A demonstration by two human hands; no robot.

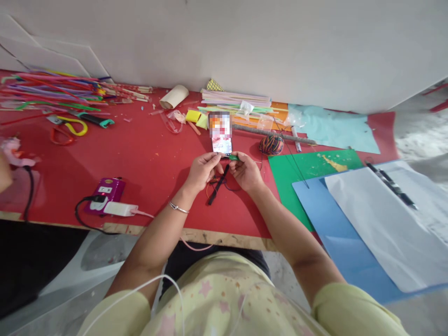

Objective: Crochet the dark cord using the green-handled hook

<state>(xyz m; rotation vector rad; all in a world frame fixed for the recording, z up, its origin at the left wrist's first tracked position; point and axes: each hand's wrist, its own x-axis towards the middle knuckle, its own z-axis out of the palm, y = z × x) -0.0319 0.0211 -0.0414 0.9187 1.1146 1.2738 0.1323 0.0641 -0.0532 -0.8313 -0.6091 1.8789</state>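
Observation:
My left hand (205,171) and my right hand (245,171) are close together over the red table (140,163), just below a lit phone (221,135). The fingers of my right hand are pinched on a small green piece (234,157). My left hand has its thumb and forefinger pressed together beside the piece; what they grip is too small to name. A thin black strip (219,185) and some thin cord lie on the table beneath and between my hands. A ball of multicoloured yarn (271,145) lies to the right of the phone.
Scissors (75,125), a box cutter (95,119) and many coloured sticks (52,91) lie at left. A purple power socket (107,193) with cables sits near the front edge. Green card (297,172), a blue folder (315,200) and white paper (378,210) lie right. Part of another person shows far left.

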